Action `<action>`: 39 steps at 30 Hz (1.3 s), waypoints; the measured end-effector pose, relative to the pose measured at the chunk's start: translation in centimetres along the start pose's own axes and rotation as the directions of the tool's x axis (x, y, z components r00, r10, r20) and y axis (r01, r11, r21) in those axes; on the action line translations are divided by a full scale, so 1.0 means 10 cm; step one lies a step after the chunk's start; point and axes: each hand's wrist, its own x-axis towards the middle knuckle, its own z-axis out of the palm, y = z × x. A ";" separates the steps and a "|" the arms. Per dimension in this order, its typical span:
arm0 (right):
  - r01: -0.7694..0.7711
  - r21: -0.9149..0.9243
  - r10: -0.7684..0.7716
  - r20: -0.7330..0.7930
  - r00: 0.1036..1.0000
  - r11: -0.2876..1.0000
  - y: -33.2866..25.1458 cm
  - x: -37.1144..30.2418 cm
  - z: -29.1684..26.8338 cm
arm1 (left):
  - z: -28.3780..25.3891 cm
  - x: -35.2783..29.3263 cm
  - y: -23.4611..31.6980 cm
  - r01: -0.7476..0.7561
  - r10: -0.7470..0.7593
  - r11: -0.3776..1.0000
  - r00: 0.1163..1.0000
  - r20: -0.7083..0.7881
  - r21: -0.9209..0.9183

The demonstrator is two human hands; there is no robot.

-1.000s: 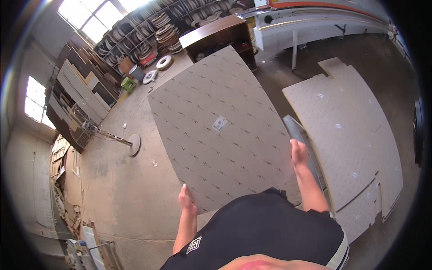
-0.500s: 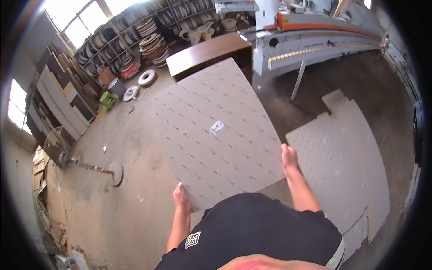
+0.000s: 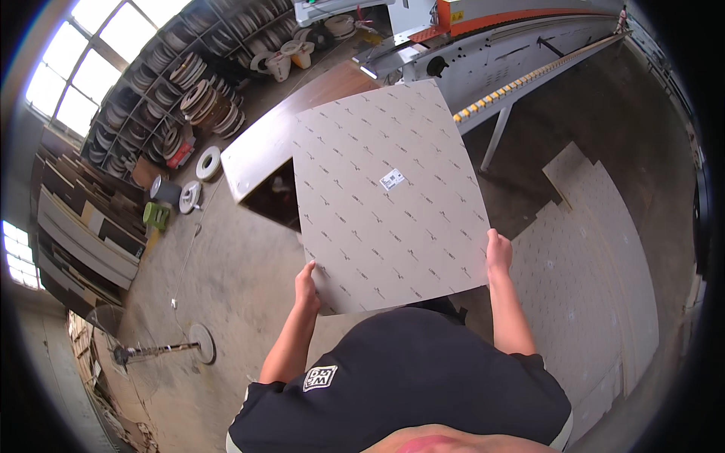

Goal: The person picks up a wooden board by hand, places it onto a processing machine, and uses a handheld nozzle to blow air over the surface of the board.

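I hold a flat, square-cornered grey-beige panel (image 3: 377, 234) out in front of me, covered in a repeated dark printed pattern. A small white label (image 3: 392, 179) is stuck near its middle. My left hand (image 3: 306, 287) grips the near left edge, thumb on top. On the right edge, my right hand (image 3: 498, 251) is closed in the same way. The fingers under the panel are hidden on both sides. Beyond the panel's left edge, a brown-topped cabinet or bench (image 3: 283, 124) is partly covered by it.
Stacked patterned panels (image 3: 581, 257) lie to my right. A long machine (image 3: 513, 53) with a roller rail (image 3: 529, 83) runs along the far right. Edging rolls fill a rack (image 3: 162, 90) at far left. A fan stand (image 3: 200, 343) and green stool (image 3: 156, 216) are on the left.
My view has turned, and the panel now sits more squarely before me, slightly farther right in the picture. The brown-topped bench appears nearer and farther left. Both hands keep their hold.
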 end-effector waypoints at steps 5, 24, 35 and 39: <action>0.046 -0.202 -0.061 -0.065 0.996 0.978 -0.36 -0.66 -0.57 | -0.25 -0.45 -0.07 0.038 -0.037 0.999 0.999 0.025 -0.030; -0.219 0.217 0.250 -0.128 0.960 0.951 0.54 -3.37 -0.40 | -0.20 -0.91 0.72 -0.241 -0.449 0.703 0.579 0.681 0.669; -0.249 0.383 0.341 -0.193 0.920 0.890 0.74 -2.63 0.88 | 3.16 4.45 2.95 -0.785 0.694 0.497 0.616 0.373 0.371; -0.322 0.396 0.429 -0.220 0.876 0.860 1.11 -2.74 0.90 | 3.96 4.80 3.06 -0.538 0.421 0.827 0.786 0.453 0.165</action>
